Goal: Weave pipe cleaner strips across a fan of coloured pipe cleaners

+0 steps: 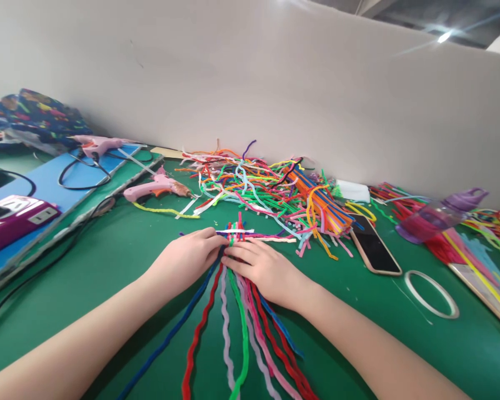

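Green table; left hand pinching woven pipe cleaners, right hand laid across, grip unclear; likely to keep crossing strands tight.

The table is green. The fuzzy strands at the front are blue, red, pale purple, green and pink. The bundle is mainly orange, with blue lines. Both glue guns are pink, the bottle is purple, and the dark blue cloth has a multicoloured pattern.
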The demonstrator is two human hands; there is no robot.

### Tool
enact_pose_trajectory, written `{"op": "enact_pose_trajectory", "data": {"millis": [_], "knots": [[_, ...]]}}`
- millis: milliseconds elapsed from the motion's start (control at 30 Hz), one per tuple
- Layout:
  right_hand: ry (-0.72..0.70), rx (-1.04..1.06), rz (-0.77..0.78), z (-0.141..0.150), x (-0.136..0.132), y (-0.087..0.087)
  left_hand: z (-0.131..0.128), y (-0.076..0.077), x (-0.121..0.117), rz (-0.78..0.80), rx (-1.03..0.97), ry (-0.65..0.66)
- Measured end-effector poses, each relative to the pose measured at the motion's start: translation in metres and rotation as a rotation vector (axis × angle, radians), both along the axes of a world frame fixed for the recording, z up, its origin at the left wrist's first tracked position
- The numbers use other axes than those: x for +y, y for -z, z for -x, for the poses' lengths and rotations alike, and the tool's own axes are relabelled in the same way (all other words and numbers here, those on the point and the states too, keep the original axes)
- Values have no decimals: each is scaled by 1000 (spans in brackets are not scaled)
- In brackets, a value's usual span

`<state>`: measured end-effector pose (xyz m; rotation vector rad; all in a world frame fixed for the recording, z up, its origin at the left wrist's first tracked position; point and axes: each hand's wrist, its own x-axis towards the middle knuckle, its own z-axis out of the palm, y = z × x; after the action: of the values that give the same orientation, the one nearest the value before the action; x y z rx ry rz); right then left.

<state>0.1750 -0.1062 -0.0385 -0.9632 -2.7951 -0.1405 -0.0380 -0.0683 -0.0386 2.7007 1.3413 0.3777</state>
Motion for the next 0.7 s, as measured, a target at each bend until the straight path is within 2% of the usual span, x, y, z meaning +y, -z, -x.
{"op": "enact_pose_trajectory", "data": {"millis": [133, 400, 700], "knots": [[-3, 0, 12, 1, -1, 1, 0, 0, 0, -36, -2, 8], [-10, -23, -12, 1, 0, 1, -1, -3, -1, -9, 4, 3], [-1, -3, -15, 3, -1, -1, 2, 2, 1, -49, -59, -18]]}}
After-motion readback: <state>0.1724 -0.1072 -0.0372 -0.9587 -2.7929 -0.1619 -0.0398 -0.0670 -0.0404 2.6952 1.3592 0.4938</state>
